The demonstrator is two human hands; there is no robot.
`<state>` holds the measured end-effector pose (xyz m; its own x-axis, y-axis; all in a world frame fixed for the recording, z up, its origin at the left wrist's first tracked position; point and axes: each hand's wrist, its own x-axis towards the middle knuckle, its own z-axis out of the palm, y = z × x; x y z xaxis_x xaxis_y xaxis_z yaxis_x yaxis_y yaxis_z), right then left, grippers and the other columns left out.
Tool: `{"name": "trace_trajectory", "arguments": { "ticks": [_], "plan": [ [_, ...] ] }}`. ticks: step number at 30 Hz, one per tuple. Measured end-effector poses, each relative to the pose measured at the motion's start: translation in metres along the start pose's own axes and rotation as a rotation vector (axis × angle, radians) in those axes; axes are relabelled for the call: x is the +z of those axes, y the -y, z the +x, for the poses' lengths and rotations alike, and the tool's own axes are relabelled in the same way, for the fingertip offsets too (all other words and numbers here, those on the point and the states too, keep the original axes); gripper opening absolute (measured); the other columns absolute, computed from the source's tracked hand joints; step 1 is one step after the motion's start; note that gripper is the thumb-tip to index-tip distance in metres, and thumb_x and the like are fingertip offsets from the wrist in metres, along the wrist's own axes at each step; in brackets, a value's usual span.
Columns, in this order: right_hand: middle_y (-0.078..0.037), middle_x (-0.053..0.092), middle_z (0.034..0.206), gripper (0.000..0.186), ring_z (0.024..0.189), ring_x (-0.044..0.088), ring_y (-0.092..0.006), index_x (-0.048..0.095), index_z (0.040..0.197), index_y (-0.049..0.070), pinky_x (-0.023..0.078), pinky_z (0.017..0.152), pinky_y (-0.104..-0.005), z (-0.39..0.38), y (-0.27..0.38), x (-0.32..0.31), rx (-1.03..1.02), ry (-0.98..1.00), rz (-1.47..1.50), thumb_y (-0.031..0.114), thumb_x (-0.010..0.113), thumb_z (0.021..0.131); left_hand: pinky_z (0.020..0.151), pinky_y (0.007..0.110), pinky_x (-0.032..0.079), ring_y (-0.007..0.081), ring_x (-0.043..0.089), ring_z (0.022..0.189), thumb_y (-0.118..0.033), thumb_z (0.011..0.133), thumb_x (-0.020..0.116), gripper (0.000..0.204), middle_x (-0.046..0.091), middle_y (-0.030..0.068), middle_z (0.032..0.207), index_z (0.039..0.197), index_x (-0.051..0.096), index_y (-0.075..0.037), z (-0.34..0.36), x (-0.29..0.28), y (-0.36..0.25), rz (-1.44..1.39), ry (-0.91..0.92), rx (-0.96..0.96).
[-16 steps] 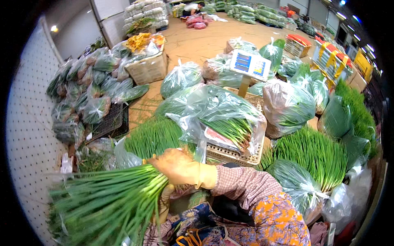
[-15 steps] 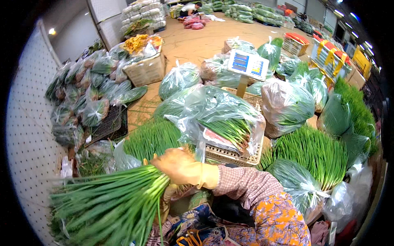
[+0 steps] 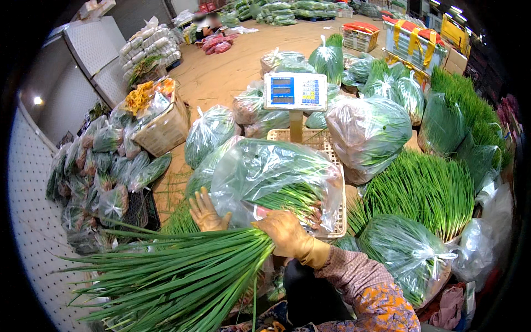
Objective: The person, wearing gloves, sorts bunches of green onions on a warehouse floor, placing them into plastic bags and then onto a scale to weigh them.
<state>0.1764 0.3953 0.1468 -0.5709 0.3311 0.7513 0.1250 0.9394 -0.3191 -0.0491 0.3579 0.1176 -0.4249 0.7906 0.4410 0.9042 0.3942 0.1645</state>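
In a yellow glove, my right hand (image 3: 287, 237) grips a large bundle of long green onions (image 3: 171, 274) by its pale end, with the leaves fanning toward the lower left. My left hand (image 3: 207, 213), also gloved, has its fingers spread beside the near left edge of a clear plastic bag (image 3: 260, 166) holding green onions; whether it touches the bag is unclear. That bag lies in a cream slotted plastic basket (image 3: 341, 202) at a scale, whose display (image 3: 295, 90) stands on a post behind it.
Bagged greens are piled at left (image 3: 113, 199) and right (image 3: 354, 138). Loose green onions (image 3: 415, 193) lie at right. A cream crate (image 3: 160, 133) with yellow items stands back left, strapped coolers (image 3: 412, 47) back right. A white perforated wall (image 3: 30, 193) edges the left. A person (image 3: 202, 33) sits far back.
The view has shifted. My right hand has moved rightward with the bundle. My left hand, earlier mostly hidden under the bundle, is now raised with fingers spread beside the bag.
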Motion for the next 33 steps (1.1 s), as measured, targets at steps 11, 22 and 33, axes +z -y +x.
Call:
{"name": "trace_trajectory", "arguments": {
  "ticks": [11, 22, 33],
  "plan": [
    [-0.014, 0.058, 0.086, 0.047, 0.083, 0.056, -0.0288, 0.054, 0.104, 0.004, 0.044, 0.074, -0.0379, 0.014, -0.075, 0.038, 0.162, 0.072, -0.013, 0.011, 0.063, 0.059, 0.049, 0.026, 0.044, 0.0129, 0.051, 0.048, -0.027, 0.086, 0.051, 0.026, 0.057, 0.0058, 0.066, 0.095, 0.052, -0.003, 0.063, -0.029, 0.045, -1.555, 0.314, -0.372],
    [-0.009, 0.062, 0.078, 0.027, 0.068, 0.06, -0.0263, 0.06, 0.088, 0.009, 0.048, 0.063, -0.0373, -0.046, -0.201, -0.003, 0.782, 0.633, -0.605, 0.026, 0.064, 0.067, 0.037, 0.016, 0.031, 0.0044, 0.043, 0.045, -0.022, 0.085, 0.053, 0.02, 0.057, 0.0024, 0.069, 0.094, 0.054, -0.004, 0.102, -0.112, 0.018, -1.554, 0.23, -0.563],
    [-0.024, 0.047, 0.11, 0.07, 0.097, 0.051, -0.0349, 0.037, 0.117, -0.001, 0.044, 0.079, -0.0417, -0.065, -0.179, 0.024, 0.531, 0.588, -0.525, 0.033, 0.071, 0.065, 0.042, 0.017, 0.036, 0.0066, 0.046, 0.051, -0.008, 0.078, 0.059, 0.023, 0.057, 0.0034, 0.077, 0.099, 0.053, 0.0, 0.112, -0.086, 0.034, -1.585, 0.299, -0.442]
  ]
}}
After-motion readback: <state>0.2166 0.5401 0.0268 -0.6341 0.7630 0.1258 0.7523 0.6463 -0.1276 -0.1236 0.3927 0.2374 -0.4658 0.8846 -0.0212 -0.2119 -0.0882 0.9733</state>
